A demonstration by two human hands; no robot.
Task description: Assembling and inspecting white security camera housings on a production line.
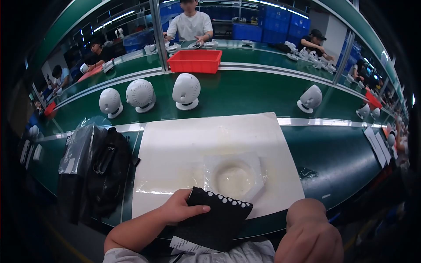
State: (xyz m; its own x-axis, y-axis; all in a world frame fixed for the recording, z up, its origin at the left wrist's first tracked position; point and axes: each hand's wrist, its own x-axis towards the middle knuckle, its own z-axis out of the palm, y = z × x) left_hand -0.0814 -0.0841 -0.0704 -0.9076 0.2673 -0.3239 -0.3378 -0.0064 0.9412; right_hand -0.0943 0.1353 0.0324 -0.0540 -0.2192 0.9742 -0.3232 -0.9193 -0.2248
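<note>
My left hand point(183, 207) grips a black sheet point(215, 223) by its upper left corner, thumb on top. White round dots, like stickers, run along the sheet's upper edge. Below it a white printed paper point(188, 246) sticks out over my lap. My right hand point(309, 239) is close to the camera at the lower right, its back showing and its fingers hidden. Beyond the sheet, a white ring-shaped holder point(256, 193) with a round hollow rests on a large white board point(175, 144), with clear film or tape around it.
White rounded devices on stands point(186, 91) line the green bench point(245, 94), one point(310, 99) farther right. A red bin point(195, 61) stands behind. At left lie a black bag point(109, 171) and a clear plastic bag point(81, 147). Co-workers sit across at the far bench.
</note>
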